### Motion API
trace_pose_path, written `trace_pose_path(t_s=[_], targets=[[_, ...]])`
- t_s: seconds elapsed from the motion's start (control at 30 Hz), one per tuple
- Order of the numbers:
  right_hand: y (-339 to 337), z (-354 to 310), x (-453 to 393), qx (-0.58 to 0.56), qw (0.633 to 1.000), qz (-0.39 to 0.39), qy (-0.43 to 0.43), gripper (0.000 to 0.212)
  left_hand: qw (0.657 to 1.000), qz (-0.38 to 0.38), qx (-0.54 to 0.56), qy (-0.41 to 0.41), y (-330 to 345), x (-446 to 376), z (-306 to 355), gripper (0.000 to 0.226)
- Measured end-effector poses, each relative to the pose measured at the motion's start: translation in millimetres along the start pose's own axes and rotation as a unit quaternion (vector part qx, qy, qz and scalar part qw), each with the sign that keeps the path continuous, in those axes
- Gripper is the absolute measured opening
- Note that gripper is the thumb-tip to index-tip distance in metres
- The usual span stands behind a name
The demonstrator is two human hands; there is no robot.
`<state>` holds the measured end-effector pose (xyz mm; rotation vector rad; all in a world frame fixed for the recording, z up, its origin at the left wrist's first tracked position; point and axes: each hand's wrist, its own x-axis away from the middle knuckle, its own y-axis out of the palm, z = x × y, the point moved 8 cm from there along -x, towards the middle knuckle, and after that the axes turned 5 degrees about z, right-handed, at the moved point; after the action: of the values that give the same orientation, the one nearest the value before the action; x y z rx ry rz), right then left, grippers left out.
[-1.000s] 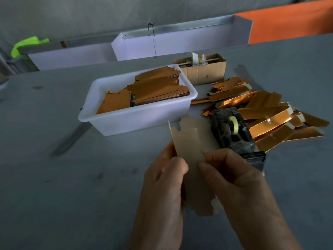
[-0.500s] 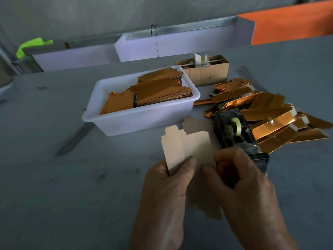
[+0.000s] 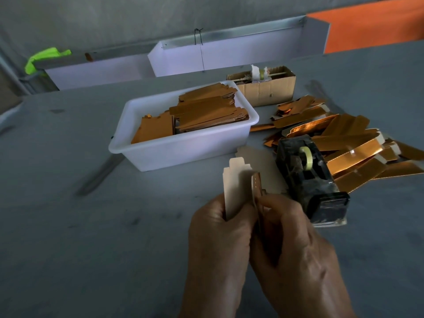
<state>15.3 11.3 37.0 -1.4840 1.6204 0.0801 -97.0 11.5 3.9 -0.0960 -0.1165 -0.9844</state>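
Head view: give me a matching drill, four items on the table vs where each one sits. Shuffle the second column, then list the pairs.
Things:
1. white tub
2. tape dispenser
3. cardboard box
4. card blank

Places:
a. gripped between left hand and right hand
b. at the back, beyond the white tub's far right corner
c. holds stacked gold cards
d. beside the loose gold pile, just beyond the right hand

Pairs: 1-c, 2-d, 3-b, 4-a
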Motion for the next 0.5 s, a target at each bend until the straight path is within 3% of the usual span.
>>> trace_pose_path(t_s=[0.07,0.2,0.3,0.43,0.5], targets=[[2.5,2.9,1.4,-0.037,0.999,-0.014,0.028,0.057,1.000,-0.011,0.007,0.001,1.5,-0.4,-1.7,0.009],[1.4,4.0,3.6,-0.052,0.998,-0.026,0.033,0.059,0.994,-0.078,0.059,-0.041,10.7,1.3,-6.3,0.018],[-0.3,3.7,3.1,-0.045,0.998,-0.025,0.036,0.061,0.994,-0.077,0.067,-0.037,8.5,2.7,-2.5,0.016],[-9.4,15.3,3.6,-0.105,0.986,0.006,0.129,0.035,0.998,-0.048,0.038,-0.009,3.2,0.5,3.7,0.005],[-7.2,26.7,1.7,-0.165,0.964,-0.014,0.208,0.018,0.999,-0.042,0.020,0.012,0.9,-0.4,7.9,0.016]])
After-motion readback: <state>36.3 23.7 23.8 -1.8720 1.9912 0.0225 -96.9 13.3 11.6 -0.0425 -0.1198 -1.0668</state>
